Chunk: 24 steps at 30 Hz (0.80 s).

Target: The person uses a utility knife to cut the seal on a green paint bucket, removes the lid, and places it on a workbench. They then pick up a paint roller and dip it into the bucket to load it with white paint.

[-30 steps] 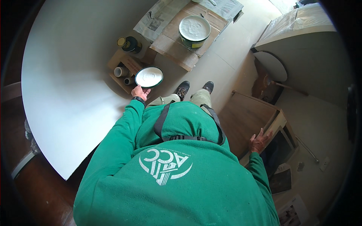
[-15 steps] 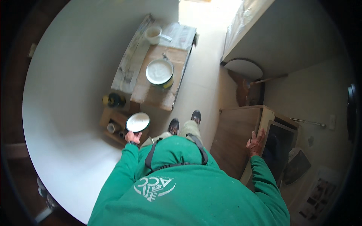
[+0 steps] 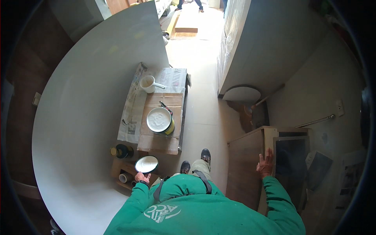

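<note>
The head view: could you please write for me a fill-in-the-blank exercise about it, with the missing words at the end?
1. The left hand holds a round lid whose upper face is mostly ____ in colour.
2. The open can stands on a flat brown sheet of ____.
3. The outstretched hand at the wooden cabinet is the person's ____ one.
4. The colour of the sweatshirt is ____.

Missing words: white; cardboard; right; green.

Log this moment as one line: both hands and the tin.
left hand: holding round white-coated lid | right hand: fingers extended at wooden cabinet, contact unclear | open tin: on cardboard
</note>
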Tool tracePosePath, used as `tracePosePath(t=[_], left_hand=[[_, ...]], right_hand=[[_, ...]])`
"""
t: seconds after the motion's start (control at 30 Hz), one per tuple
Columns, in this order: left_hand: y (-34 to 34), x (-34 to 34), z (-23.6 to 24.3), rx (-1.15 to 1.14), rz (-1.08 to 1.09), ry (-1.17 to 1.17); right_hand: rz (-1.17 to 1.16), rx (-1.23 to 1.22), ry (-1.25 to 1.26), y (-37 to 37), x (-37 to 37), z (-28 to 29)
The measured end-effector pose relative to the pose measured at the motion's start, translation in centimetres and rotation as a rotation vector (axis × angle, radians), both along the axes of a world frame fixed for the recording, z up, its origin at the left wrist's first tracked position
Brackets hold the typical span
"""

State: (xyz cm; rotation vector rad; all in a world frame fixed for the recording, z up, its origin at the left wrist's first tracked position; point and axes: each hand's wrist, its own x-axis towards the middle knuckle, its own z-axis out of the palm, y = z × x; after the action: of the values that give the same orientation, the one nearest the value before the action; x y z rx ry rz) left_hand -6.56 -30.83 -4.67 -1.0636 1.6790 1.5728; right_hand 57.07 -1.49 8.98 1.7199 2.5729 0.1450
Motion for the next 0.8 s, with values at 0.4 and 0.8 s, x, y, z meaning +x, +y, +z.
tracePosePath(t=[0.4, 0.8], left_hand=[[0.0, -0.3, -0.4, -0.035, -0.004, 0.008], [0.0, 0.3, 0.7, -0.03, 0.068, 0.061]], right_hand=[[0.038, 0.087, -0.017, 0.1, 0.8, -1.0], [0.007, 0.05, -0.005, -0.2, 0.6, -0.6]])
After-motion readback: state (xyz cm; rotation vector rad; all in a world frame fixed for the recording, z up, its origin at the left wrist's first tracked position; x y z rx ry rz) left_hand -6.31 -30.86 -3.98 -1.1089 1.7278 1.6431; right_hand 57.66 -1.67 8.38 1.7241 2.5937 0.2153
